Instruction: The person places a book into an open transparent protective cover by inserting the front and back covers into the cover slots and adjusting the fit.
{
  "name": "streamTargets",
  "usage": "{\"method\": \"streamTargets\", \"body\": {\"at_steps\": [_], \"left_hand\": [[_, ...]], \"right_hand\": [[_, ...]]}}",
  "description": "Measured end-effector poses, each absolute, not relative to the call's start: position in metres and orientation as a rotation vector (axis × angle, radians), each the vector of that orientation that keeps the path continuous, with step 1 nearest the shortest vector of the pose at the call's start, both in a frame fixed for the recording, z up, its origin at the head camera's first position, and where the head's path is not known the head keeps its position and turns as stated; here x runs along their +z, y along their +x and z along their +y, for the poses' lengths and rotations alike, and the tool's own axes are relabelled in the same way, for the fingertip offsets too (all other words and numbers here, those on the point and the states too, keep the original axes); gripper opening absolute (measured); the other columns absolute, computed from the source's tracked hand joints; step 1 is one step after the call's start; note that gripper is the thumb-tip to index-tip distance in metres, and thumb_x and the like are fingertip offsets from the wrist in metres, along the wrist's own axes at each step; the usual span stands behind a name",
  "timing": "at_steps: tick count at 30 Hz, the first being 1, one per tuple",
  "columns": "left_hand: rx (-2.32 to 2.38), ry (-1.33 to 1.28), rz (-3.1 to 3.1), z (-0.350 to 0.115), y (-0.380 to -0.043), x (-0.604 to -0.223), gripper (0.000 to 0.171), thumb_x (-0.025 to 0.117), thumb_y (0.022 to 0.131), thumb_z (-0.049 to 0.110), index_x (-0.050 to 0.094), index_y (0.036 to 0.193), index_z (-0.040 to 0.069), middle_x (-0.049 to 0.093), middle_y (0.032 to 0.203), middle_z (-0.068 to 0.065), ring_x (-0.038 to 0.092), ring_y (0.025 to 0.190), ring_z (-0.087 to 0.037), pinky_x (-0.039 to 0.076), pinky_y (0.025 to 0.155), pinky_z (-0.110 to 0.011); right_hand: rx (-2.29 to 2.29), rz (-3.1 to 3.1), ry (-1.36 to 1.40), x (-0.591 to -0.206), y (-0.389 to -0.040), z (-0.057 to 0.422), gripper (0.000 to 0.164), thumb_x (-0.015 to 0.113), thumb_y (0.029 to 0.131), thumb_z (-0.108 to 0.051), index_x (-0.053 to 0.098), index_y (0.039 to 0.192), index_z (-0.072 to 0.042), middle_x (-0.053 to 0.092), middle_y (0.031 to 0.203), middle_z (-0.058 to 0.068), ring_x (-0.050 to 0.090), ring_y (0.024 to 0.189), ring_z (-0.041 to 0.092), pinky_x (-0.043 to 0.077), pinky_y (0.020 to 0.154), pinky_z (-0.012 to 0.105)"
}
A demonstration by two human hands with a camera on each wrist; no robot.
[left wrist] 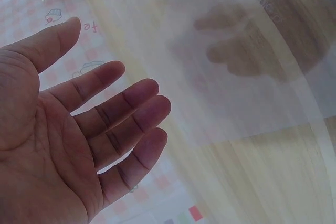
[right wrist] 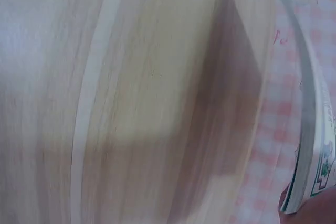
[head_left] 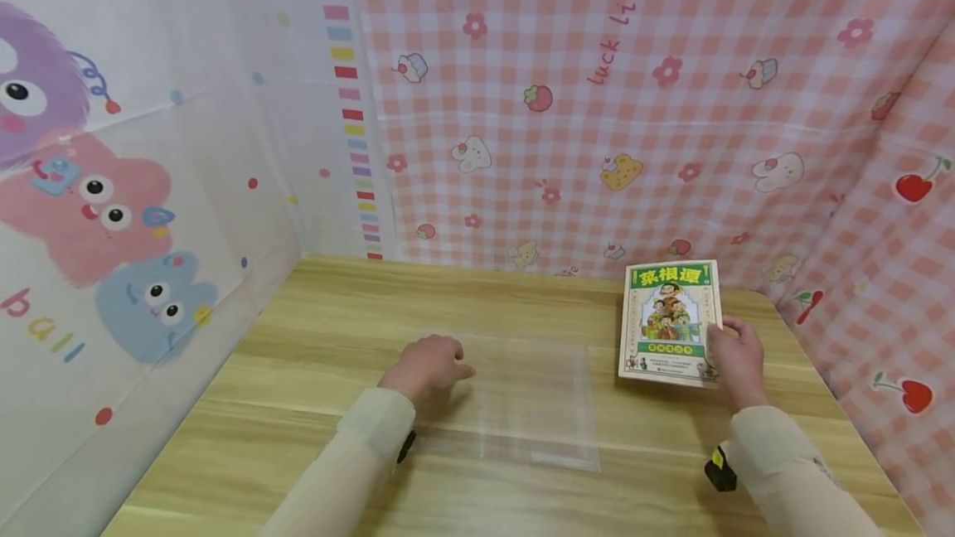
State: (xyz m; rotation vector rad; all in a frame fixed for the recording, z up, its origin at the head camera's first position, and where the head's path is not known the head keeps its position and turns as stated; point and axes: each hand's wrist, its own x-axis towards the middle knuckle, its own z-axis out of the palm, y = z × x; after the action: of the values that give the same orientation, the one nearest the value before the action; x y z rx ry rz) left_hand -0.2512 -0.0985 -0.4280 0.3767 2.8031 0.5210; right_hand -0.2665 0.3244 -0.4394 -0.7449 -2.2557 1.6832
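At the right side of the table, my right hand [head_left: 739, 361] grips a paperback book [head_left: 666, 360] by its lower right edge, thumb on the cover. The book has a green and cream cover with cartoon figures and faces up toward the head camera. In the right wrist view only the book's page edge [right wrist: 310, 124] and part of the hand show. My left hand [head_left: 429, 367] hovers with relaxed, spread fingers [left wrist: 142, 106] and holds nothing. Just right of it, a transparent plastic book cover [head_left: 548, 404] lies flat on the table.
The wood-grain table [head_left: 321, 330] carries the plastic cover. A pink checked cloth [head_left: 515, 164] hangs behind it, a white cartoon-print cloth [head_left: 246, 123] on the left, and another checked cloth [head_left: 895, 272] on the right.
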Motion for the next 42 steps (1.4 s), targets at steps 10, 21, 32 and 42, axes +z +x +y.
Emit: {"method": "streamTargets", "body": {"at_steps": [10,21,32,42], "left_hand": [[0.519,0.372,2.807,-0.1,-0.253,-0.43,0.042,0.062,0.09,0.037,0.067,0.114,0.002,0.068,0.115,-0.015,0.06,0.1,-0.03,0.051,0.086,-0.049],[0.477,0.39,2.835,-0.102,-0.253,-0.428,0.032,0.062,0.089,0.034,0.069,0.099,0.005,0.07,0.099,-0.011,0.059,0.082,-0.023,0.052,0.076,-0.044],[0.369,0.379,2.87,-0.104,-0.253,-0.432,0.034,0.065,0.088,0.033,0.067,0.101,0.002,0.07,0.103,-0.013,0.062,0.09,-0.027,0.054,0.078,-0.046],[0.394,0.36,2.864,-0.104,-0.252,-0.429,0.04,0.065,0.088,0.034,0.067,0.11,0.001,0.069,0.112,-0.015,0.061,0.098,-0.03,0.053,0.083,-0.048]], "right_hand": [[1.985,-2.235,-0.625,-0.428,-0.25,0.295,0.051,0.041,0.102,-0.025,0.037,0.143,0.004,0.059,0.072,-0.017,0.058,0.065,0.0,0.049,0.054,0.015],[2.231,-2.239,-0.595,-0.427,-0.235,0.236,0.05,0.037,0.104,-0.021,0.029,0.149,0.0,0.062,0.087,-0.009,0.061,0.074,0.004,0.052,0.059,0.018],[2.223,-2.334,-0.567,-0.449,-0.219,0.188,0.047,0.041,0.102,-0.015,0.036,0.143,0.007,0.062,0.104,0.011,0.061,0.073,0.008,0.052,0.059,0.021],[2.238,-2.358,-0.565,-0.46,-0.21,0.166,0.041,0.042,0.101,-0.013,0.044,0.137,0.006,0.066,0.104,0.014,0.063,0.074,0.012,0.052,0.06,0.024]]}}
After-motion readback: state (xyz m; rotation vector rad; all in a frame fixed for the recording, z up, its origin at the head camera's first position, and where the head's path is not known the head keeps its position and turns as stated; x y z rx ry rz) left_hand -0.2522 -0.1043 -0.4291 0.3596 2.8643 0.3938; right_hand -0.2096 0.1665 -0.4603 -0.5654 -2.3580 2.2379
